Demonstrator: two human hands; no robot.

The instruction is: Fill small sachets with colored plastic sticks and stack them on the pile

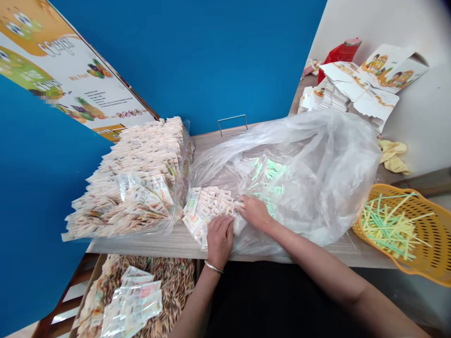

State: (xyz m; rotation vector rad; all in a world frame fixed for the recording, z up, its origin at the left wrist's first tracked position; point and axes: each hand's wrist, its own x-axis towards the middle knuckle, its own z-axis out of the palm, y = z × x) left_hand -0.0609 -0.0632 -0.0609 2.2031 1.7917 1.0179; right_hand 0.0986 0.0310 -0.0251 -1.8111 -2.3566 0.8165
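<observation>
A loose pile of small printed sachets (197, 213) lies on the counter in front of me. My left hand (220, 234), with a bangle at the wrist, bends its fingers closed over the sachets at the pile's near right side. My right hand (255, 212) pinches at the right edge of the same pile; its fingertips partly cover what they grip, which looks like a sachet. Beneath and beside the right hand spreads a large clear plastic bag (327, 173). Short green straw pieces (271, 169) show through or on it.
A big clear bag packed with sachets (141, 169) stands at the left. Below it sits a box of more sachets (169, 291). At the right, a yellow basket (437, 234) holds long green and yellow straws (391, 230). Printed cartons (384, 70) and a wire handle (232, 126) are behind.
</observation>
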